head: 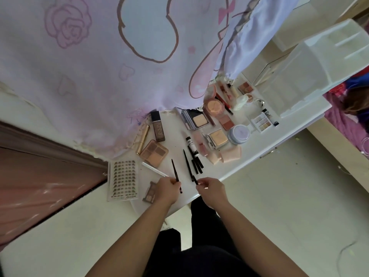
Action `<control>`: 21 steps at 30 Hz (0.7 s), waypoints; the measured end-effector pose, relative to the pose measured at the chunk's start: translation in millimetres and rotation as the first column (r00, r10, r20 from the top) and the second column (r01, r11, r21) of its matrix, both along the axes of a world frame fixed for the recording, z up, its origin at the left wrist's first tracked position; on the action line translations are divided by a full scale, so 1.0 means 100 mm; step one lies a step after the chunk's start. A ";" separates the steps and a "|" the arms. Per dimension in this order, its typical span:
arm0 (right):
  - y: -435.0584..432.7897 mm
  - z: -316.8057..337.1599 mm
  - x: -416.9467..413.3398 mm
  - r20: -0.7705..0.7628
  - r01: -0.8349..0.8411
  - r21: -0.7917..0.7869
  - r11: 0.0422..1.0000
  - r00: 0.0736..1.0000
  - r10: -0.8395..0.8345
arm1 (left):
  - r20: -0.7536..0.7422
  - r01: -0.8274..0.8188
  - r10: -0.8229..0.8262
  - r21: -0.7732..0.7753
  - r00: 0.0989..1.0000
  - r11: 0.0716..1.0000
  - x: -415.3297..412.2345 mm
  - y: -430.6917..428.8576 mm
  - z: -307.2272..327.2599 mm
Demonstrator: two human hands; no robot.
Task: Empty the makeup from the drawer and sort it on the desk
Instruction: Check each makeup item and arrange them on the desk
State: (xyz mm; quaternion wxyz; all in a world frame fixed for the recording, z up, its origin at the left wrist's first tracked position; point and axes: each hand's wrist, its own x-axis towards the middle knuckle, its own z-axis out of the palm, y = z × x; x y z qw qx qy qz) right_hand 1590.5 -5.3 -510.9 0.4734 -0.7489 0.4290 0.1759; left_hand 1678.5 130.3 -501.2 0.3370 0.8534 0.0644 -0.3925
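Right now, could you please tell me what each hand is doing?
Left hand: closed, gripping a brown liner pencil.
Right hand: closed, pinching the end of a black liner pencil.

**Person's arms and hands, head view.** The bare left forearm [135, 232] and right forearm [249, 226] are extended forward and converge toward the near edge of the desk [173, 144]. The left hand [167, 189] is shown knuckles up, its fingers curled round the near end of a brown pencil [175, 172]. The right hand [212, 189] is held just beside it, not touching. A black pencil [189, 168] is pinched at its near tip by the fingertips [199, 185].
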 end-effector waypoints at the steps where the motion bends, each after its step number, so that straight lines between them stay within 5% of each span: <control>1: 0.01 -0.02 0.05 0.005 -0.009 -0.010 1.000 1.000 0.009 | 0.013 0.012 -0.012 0.038 1.000 0.999 0.01 -0.01 0.00; 8: 0.09 -0.10 0.38 0.067 0.013 -0.033 0.999 0.998 -0.011 | 0.035 0.100 -0.107 0.165 0.994 0.981 0.07 -0.04 -0.06; 21: -0.17 -0.18 0.18 -0.020 0.022 -0.082 0.996 1.000 -0.024 | -0.002 0.147 -0.148 0.110 0.989 0.983 0.23 -0.25 -0.16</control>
